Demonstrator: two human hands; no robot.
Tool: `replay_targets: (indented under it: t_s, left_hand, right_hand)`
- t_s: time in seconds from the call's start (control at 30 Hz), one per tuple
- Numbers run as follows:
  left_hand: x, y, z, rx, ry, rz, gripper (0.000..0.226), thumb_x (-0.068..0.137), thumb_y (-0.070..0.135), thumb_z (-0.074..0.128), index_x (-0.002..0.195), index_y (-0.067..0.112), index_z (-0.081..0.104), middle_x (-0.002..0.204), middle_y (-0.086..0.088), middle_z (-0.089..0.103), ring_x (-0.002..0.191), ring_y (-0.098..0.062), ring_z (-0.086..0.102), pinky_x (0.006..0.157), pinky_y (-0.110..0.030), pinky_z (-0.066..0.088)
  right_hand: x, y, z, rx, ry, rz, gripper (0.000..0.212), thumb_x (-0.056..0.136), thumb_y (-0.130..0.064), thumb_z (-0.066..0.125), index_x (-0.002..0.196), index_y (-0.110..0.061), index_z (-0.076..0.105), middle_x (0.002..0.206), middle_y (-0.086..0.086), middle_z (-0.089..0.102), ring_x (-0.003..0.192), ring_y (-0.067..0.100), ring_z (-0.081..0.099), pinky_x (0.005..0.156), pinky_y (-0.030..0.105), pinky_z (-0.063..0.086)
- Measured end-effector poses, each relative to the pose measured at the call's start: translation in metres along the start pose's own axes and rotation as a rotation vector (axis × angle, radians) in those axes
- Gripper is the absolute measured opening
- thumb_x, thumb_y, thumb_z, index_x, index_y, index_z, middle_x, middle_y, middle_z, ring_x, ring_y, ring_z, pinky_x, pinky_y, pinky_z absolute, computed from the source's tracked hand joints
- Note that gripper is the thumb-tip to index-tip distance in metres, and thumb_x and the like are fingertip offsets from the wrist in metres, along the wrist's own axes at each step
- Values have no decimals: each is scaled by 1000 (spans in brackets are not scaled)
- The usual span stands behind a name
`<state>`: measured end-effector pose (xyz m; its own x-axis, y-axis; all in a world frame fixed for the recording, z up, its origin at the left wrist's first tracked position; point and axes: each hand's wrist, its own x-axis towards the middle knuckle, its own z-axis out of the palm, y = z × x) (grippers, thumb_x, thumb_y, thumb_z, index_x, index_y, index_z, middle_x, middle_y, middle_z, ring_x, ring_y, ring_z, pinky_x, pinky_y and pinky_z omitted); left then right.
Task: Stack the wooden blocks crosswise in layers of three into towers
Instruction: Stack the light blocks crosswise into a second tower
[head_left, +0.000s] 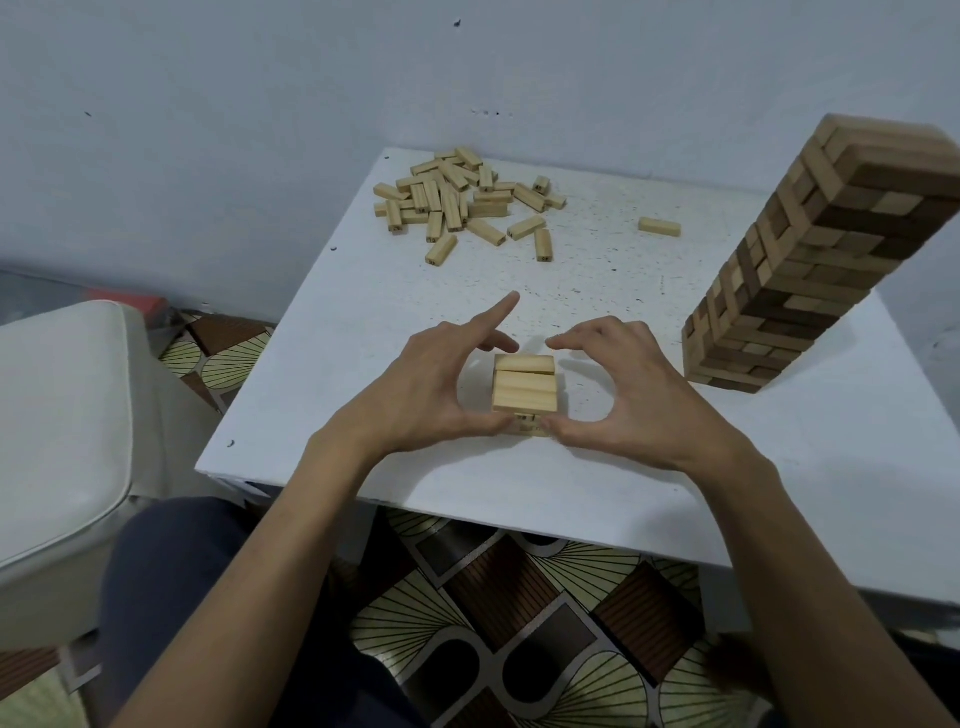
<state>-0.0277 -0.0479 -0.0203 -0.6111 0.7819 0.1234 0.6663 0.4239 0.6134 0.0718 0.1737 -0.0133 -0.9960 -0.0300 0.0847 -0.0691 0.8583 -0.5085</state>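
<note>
A low stack of pale wooden blocks (525, 388) stands near the front of the white table (675, 467), three blocks side by side on top, crosswise over a lower layer. My left hand (431, 384) and my right hand (623, 389) frame the stack from both sides. Both thumbs press the lower layer at its near end, and the fingers arch over the far end. My left index finger points away. A pile of loose blocks (457, 200) lies at the table's far left. One single block (659, 227) lies apart to the right.
A tall finished tower of mixed light and dark blocks (810, 260) stands at the table's right side. A pale cushioned seat (57, 431) is at the left. A blue-grey wall is behind the table. Patterned floor shows below its near edge.
</note>
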Motion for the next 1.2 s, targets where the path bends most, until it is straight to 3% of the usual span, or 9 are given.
replay_targets:
  t_s: [0.13, 0.3, 0.63, 0.77, 0.83, 0.93, 1.03, 1.13, 1.2]
  left_hand:
    - [2, 1, 2, -36, -15, -19, 104, 79, 41, 81, 158, 33, 13, 136, 15, 57, 122, -6, 47, 104, -23, 31]
    - [2, 2, 1, -66, -35, -40, 102, 80, 42, 80, 158, 35, 14, 135, 15, 58, 122, -7, 47, 103, -23, 31]
    - [2, 3, 2, -57, -41, -31, 99, 77, 49, 76, 157, 36, 18, 133, 15, 59, 120, -9, 49, 105, -28, 35]
    - [1, 4, 1, -71, -39, -32, 96, 81, 37, 80, 157, 35, 21, 133, 13, 60, 120, -10, 50, 104, -28, 35]
    - [1, 4, 2, -76, -45, -29, 96, 81, 36, 80, 157, 35, 21, 133, 12, 60, 121, -9, 51, 105, -28, 37]
    - [0, 4, 3, -94, -49, -35, 99, 81, 44, 79, 157, 37, 17, 140, 11, 54, 126, -3, 48, 108, -27, 37]
    - [-8, 4, 10, -208, 9, -84, 91, 85, 53, 65, 158, 37, 13, 153, 14, 41, 135, 4, 39, 112, -24, 32]
    - [-19, 17, 29, -525, 199, -201, 71, 94, 51, 44, 158, 32, 18, 159, 17, 31, 143, 6, 28, 121, -29, 24]
    - [-22, 31, 42, -670, 314, -324, 66, 97, 56, 29, 158, 31, 20, 160, 21, 27, 142, 13, 22, 121, -18, 15]
  right_hand:
    - [2, -1, 0, -9, -33, 12, 81, 74, -57, 76, 144, -35, 43, 133, -13, 43, 124, 8, 29, 95, 27, 29]
    - [2, 0, 1, 18, -49, 0, 66, 71, -60, 70, 131, -38, 53, 128, -12, 48, 122, 12, 35, 95, 30, 35]
    - [3, 3, 3, 52, -45, 1, 57, 71, -57, 74, 121, -43, 52, 126, -13, 50, 118, 10, 38, 91, 29, 35]
    - [4, 2, 4, 59, -72, 14, 59, 70, -60, 72, 122, -44, 50, 126, -13, 50, 118, 11, 38, 92, 29, 36]
    - [4, 2, 4, 56, -81, 21, 66, 68, -65, 69, 127, -43, 50, 128, -14, 50, 120, 10, 38, 96, 33, 39]
    - [-1, -1, 4, 48, -89, 71, 100, 63, -82, 59, 149, -38, 34, 139, -14, 44, 127, 7, 35, 104, 35, 38]
    - [-13, -9, 17, 280, 0, 136, 108, 69, -87, 50, 157, -39, 11, 153, -18, 34, 139, 1, 31, 113, 35, 31]
    - [-25, -28, 36, 624, 159, 220, 91, 83, -83, 35, 158, -37, 9, 161, -21, 22, 146, -5, 21, 123, 35, 20]
    - [-29, -42, 46, 790, 234, 338, 87, 82, -81, 25, 157, -39, 12, 161, -25, 20, 145, -8, 19, 125, 31, 16]
